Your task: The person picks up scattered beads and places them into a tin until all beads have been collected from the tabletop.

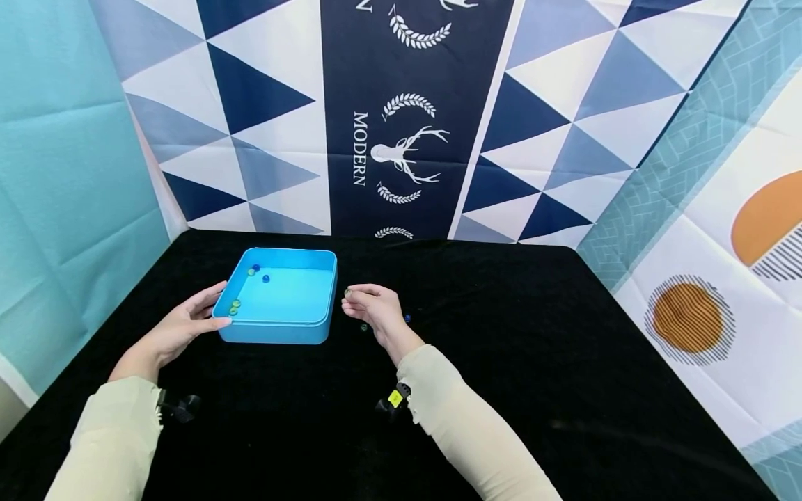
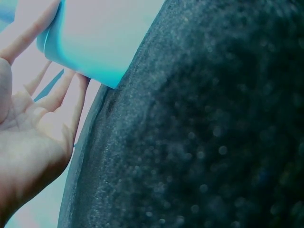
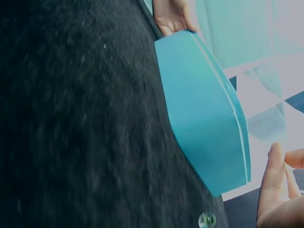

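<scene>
You steadied the blue tray, at 11 o'clock on the tabletop, with your left hand flat-fingered against its 9 o'clock wall, while your right hand pinched a marble; best released low over the rim.

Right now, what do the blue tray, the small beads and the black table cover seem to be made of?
The blue tray looks like moulded plastic: smooth matte walls, rounded corners, an even rim. The beads seem to be glass, since the one on the cloth looks clear and glossy; plastic is possible. The black table cover looks like napped fabric, perhaps felt or velvet: dull and grainy.
</scene>
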Motion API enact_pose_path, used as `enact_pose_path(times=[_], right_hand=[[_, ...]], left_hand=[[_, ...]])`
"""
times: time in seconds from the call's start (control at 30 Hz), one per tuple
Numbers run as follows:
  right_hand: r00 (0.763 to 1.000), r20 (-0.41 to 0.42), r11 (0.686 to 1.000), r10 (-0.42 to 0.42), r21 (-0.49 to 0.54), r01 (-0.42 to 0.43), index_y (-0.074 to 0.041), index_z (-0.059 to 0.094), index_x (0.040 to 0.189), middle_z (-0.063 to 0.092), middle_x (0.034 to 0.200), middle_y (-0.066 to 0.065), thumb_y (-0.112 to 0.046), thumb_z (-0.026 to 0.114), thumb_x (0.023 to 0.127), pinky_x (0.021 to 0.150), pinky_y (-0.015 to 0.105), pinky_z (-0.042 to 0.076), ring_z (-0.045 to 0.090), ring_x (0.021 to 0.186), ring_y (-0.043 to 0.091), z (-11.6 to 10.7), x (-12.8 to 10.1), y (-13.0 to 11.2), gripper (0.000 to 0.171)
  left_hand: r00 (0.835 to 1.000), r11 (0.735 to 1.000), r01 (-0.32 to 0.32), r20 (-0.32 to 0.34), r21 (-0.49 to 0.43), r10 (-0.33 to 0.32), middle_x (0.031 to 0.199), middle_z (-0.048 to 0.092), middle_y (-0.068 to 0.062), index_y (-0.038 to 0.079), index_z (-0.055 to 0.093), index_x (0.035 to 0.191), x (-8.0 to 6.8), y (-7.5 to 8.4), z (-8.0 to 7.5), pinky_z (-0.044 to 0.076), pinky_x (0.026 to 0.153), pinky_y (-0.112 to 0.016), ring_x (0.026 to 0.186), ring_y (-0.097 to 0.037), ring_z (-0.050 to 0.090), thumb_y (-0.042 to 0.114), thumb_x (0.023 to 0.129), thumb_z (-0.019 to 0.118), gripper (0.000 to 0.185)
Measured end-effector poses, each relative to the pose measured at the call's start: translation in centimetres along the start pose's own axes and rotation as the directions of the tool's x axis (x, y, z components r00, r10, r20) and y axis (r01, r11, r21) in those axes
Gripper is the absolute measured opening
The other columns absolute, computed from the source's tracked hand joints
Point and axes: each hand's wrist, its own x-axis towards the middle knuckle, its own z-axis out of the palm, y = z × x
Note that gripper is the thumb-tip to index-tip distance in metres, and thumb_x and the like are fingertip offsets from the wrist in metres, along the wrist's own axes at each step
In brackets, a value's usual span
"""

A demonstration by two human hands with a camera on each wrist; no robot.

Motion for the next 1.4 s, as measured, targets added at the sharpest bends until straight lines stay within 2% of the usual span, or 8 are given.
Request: enact_pose_path(times=[0.5,0.77,1.07,1.4], right_hand=[[0.998,0.020,0.998,0.052,-0.027,-0.051,0.005,0.067,0.096,0.067,0.073,0.011,0.008,0.065,0.079,0.067,0.030,0.054,0.065,0.064,0.015,3.8,-0.3,0.6,0.018],[0.996,0.048,0.997,0.076,-0.034,-0.074,0.006,0.066,0.101,0.068,0.075,0.012,0.006,0.067,0.079,0.068,0.029,0.054,0.066,0.066,0.015,4.9,-0.4,0.5,0.022],[0.993,0.065,0.995,0.094,-0.051,-0.091,0.003,0.067,0.103,0.069,0.079,0.014,0.004,0.068,0.079,0.069,0.029,0.054,0.067,0.068,0.017,5.2,-0.4,0.8,0.023],[0.989,0.088,0.991,0.118,-0.066,-0.113,0.002,0.066,0.106,0.069,0.084,0.015,0.002,0.068,0.081,0.070,0.028,0.053,0.067,0.071,0.018,4.3,-1.2,0.9,0.026]], left_hand=[[1.000,1.000,0.001,-0.002,0.000,-0.001,0.151,0.009,-0.024,0.012,0.006,0.151,-0.1,0.0,-0.1,0.020,0.103,-0.059,0.132,-0.041,0.018,0.021,0.089,0.064,0.085],[1.000,1.000,0.005,0.000,-0.001,-0.005,0.151,0.010,-0.023,0.012,0.006,0.151,-0.1,0.2,-0.1,0.020,0.103,-0.059,0.132,-0.041,0.019,0.021,0.089,0.064,0.085],[1.000,1.000,0.006,0.001,-0.007,-0.006,0.151,0.009,-0.023,0.010,0.006,0.150,-0.3,0.5,0.0,0.019,0.103,-0.059,0.132,-0.041,0.018,0.020,0.089,0.064,0.085],[1.000,1.000,0.001,-0.005,0.000,-0.001,0.151,0.009,-0.023,0.012,0.007,0.151,-0.3,0.3,0.1,0.019,0.103,-0.059,0.133,-0.041,0.017,0.021,0.089,0.065,0.085]])
